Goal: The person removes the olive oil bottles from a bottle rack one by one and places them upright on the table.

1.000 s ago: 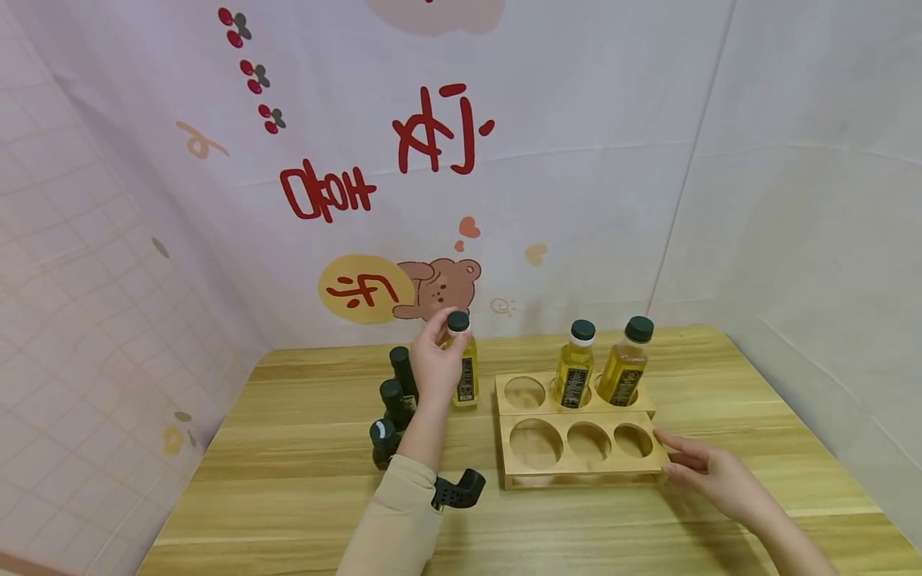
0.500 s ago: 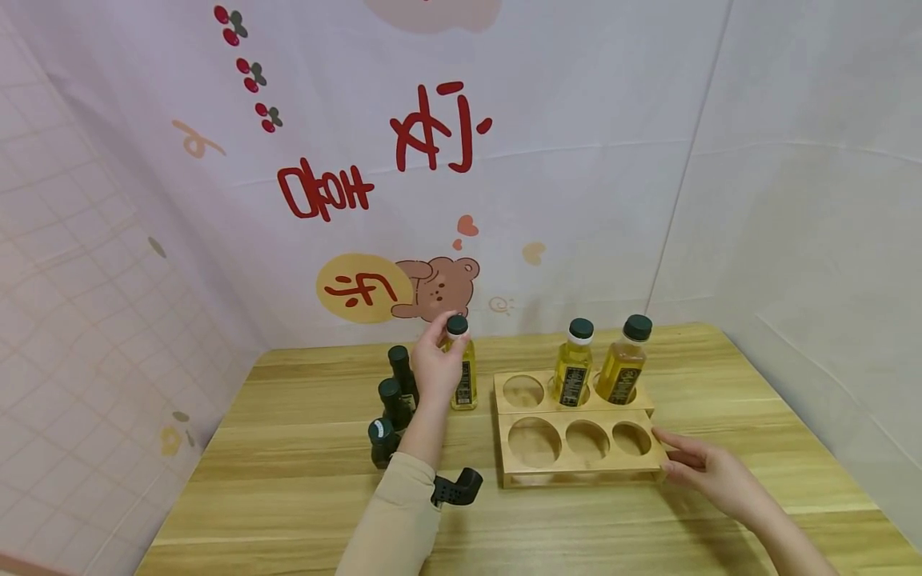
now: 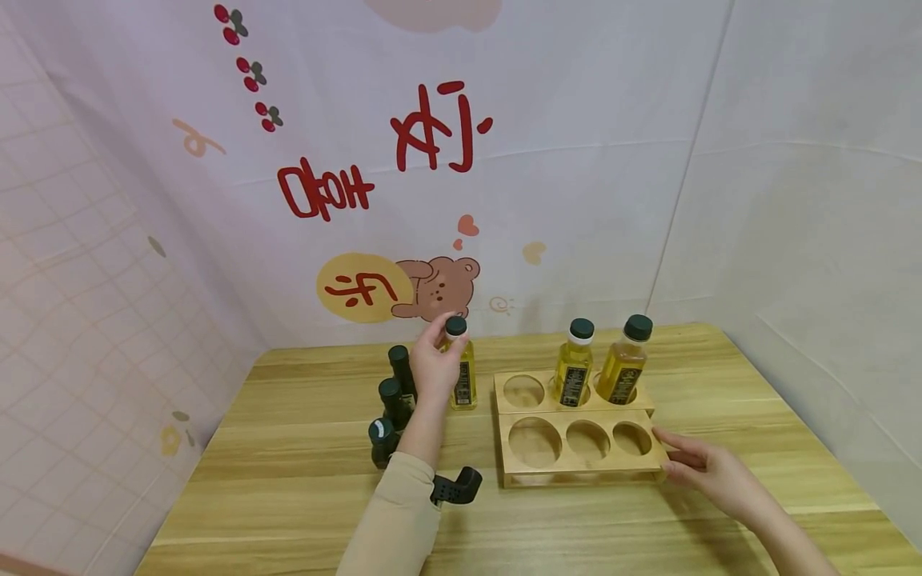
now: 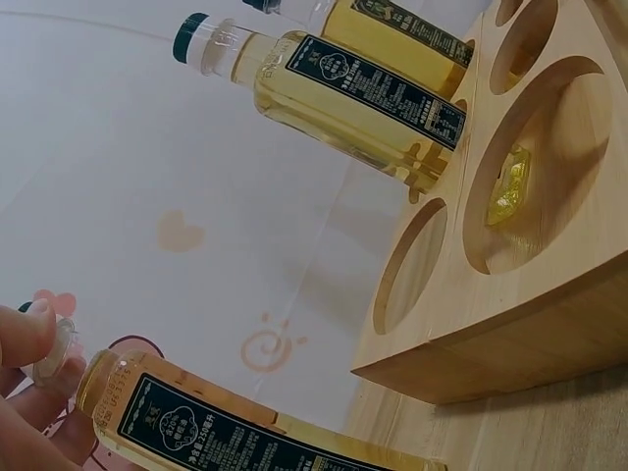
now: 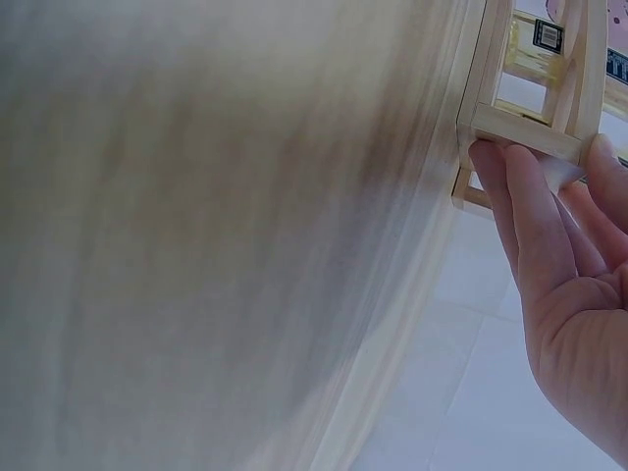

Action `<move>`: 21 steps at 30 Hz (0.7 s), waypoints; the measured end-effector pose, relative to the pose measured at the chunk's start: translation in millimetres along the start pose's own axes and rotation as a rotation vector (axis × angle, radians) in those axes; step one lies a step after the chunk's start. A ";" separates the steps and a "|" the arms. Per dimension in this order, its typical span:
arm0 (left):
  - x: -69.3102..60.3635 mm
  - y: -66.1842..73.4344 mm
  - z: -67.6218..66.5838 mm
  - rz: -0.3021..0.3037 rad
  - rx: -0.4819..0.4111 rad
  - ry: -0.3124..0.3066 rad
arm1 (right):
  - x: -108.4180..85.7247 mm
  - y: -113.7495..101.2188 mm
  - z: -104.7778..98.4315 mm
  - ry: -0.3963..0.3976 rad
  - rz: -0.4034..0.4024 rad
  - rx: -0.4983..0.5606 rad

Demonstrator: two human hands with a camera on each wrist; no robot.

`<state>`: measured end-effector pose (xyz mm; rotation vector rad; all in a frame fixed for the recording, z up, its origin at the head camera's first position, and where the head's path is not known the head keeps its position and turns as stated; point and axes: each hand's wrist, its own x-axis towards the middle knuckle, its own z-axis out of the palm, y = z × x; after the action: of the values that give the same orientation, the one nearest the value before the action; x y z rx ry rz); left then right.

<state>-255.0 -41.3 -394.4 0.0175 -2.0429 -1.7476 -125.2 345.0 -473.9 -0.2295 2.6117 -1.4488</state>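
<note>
Holding bottle (image 3: 466, 386) and rack (image 3: 608, 464) edge, gap between, hands (image 3: 436, 368) (image 3: 723, 482) well apart

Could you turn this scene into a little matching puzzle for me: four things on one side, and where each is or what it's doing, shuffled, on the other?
Things
1. Left hand
2. Right hand
3. Dark bottles
4. Printed bear

Places and states
A. Standing on the table
B. Touching the right end of the wooden rack
C. On the backdrop
D. Holding a yellow bottle near its cap

Pairs: 1-D, 2-B, 3-A, 4-C
</note>
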 end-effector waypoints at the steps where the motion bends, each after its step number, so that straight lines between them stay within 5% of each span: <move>1: 0.1 0.0 -0.5 -0.003 0.000 -0.003 | 0.1 -0.4 0.1 0.002 -0.001 -0.002; 21: -1.0 4.5 -2.5 -0.037 -0.006 -0.021 | -0.7 -2.3 1.4 0.011 -0.012 -0.011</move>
<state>-252.1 -42.5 -390.3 0.0352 -2.0645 -1.7838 -124.1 342.8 -472.7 -0.2393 2.6319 -1.4432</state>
